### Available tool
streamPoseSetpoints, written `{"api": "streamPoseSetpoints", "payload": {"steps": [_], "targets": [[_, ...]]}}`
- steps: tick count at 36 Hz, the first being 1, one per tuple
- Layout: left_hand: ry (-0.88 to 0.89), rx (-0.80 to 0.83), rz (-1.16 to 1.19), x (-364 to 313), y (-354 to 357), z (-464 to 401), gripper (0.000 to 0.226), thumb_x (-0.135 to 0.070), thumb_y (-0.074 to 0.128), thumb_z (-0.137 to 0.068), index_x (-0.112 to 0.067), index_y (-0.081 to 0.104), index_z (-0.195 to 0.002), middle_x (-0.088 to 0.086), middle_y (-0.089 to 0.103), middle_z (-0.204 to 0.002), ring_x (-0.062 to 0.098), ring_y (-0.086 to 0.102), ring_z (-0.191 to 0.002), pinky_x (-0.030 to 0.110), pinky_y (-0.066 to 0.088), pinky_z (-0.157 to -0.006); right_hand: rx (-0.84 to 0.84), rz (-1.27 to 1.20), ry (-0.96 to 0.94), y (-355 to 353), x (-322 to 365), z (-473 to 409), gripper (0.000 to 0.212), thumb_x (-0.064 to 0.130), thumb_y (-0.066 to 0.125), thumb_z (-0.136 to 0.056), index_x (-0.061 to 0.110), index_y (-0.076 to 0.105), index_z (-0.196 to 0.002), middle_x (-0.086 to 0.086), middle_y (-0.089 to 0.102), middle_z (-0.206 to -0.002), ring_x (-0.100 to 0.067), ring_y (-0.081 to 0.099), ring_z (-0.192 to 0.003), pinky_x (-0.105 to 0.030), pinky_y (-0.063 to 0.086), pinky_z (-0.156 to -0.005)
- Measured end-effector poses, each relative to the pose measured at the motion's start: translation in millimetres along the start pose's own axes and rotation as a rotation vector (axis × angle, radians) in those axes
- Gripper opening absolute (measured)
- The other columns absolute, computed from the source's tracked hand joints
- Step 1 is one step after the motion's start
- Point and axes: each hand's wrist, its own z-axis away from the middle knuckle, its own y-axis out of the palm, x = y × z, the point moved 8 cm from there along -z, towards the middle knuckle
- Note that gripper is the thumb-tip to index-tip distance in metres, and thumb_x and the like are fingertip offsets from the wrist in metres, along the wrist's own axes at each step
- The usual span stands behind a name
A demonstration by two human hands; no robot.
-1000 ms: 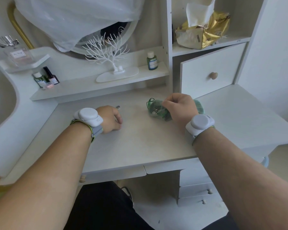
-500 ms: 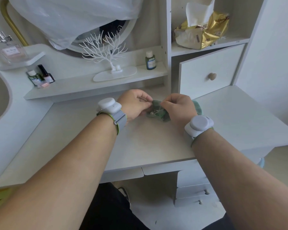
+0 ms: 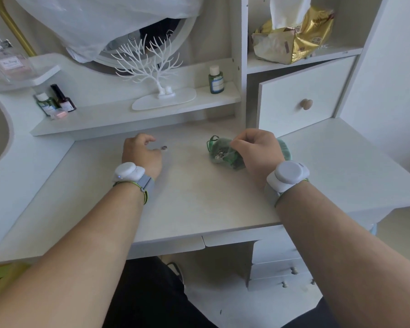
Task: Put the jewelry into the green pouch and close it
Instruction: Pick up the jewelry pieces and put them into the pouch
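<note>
The green pouch (image 3: 225, 150) lies on the white desk (image 3: 199, 197), mouth facing left, with silvery jewelry (image 3: 219, 154) showing inside. My right hand (image 3: 258, 152) pinches the pouch's upper edge and holds the mouth apart. A green drawstring loop (image 3: 212, 139) sticks out at the pouch's top left. A small dark jewelry piece (image 3: 164, 147) lies on the desk to the left. My left hand (image 3: 140, 153) rests beside it with loosely curled fingers, its thumb tip just short of the piece, holding nothing.
A white tree-shaped jewelry stand (image 3: 159, 74) and small bottles (image 3: 55, 101) stand on the low shelf behind. A green bottle (image 3: 216, 79) sits near the shelf's right end. A drawer front with a wooden knob (image 3: 306, 104) stands ajar behind the pouch.
My left hand was at the pouch's mouth half a second ago and has drawn back left to the small piece on the desk. My right hand stays on the pouch.
</note>
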Motion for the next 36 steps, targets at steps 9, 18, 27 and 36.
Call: {"api": "streamPoseSetpoints", "payload": {"steps": [9, 18, 27, 36], "targets": [[0.297, 0.146, -0.263, -29.4, 22.4, 9.0, 0.026, -0.011, 0.058, -0.092, -0.011, 0.075, -0.110, 0.015, 0.072, -0.115, 0.036, 0.065, -0.109, 0.035, 0.047, -0.097, -0.013, 0.011, 0.005, -2.1, -0.8, -0.6, 0.014, 0.027, 0.068, -0.074, 0.017, 0.073, -0.067, -0.022, 0.075, -0.078, -0.048, 0.071, -0.073, -0.065, 0.062, -0.070], [0.363, 0.146, -0.223, -38.9, 19.3, 18.8, 0.016, -0.008, 0.066, -0.087, -0.013, 0.079, -0.095, 0.014, 0.072, -0.096, 0.034, 0.067, -0.090, 0.032, 0.051, -0.082, -0.021, 0.028, 0.001, -0.6, -4.1, -2.9, 0.011, 0.031, 0.068, -0.073, 0.022, 0.075, -0.070, -0.017, 0.076, -0.074, -0.040, 0.070, -0.065, -0.063, 0.062, -0.067], [0.471, 0.198, -0.129, -50.0, 22.4, 36.0, 0.012, -0.011, 0.069, -0.086, -0.021, 0.074, -0.092, 0.002, 0.067, -0.090, 0.015, 0.061, -0.076, 0.024, 0.046, -0.073, -0.022, 0.043, -0.008, -0.8, -3.7, -3.7, 0.012, 0.031, 0.067, -0.073, 0.024, 0.075, -0.069, -0.016, 0.074, -0.072, -0.030, 0.067, -0.060, -0.062, 0.062, -0.065], [0.337, 0.226, 0.475, -95.3, 45.9, 62.5, 0.017, -0.024, 0.080, -0.074, -0.035, 0.067, -0.079, -0.016, 0.072, -0.076, 0.008, 0.070, -0.070, 0.018, 0.053, -0.067, -0.022, 0.040, -0.009, -2.7, -0.7, -1.2, 0.013, 0.026, 0.068, -0.075, 0.018, 0.074, -0.067, -0.020, 0.075, -0.073, -0.047, 0.073, -0.074, -0.064, 0.062, -0.066]]}}
